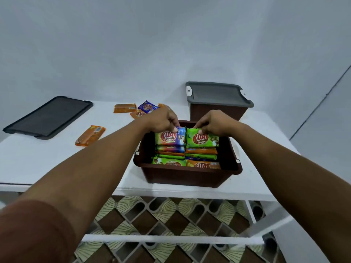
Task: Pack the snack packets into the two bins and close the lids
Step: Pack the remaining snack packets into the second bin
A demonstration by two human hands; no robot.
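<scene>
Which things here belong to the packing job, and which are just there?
Job: open bin; packed packets; green packet in right hand; green-blue packet in left hand; loose packets; spare lid; closed bin.
Just there: table; floor; wall.

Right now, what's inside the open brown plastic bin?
Two rows of green, orange and blue snack packets fill the brown bin; left hand and right hand each pinch a rear packet. Its floor is hidden.

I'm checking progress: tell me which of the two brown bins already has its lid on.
The far bin, the one farther from the camera: a grey lid covers it. The near bin stands open, its packets showing.
</scene>
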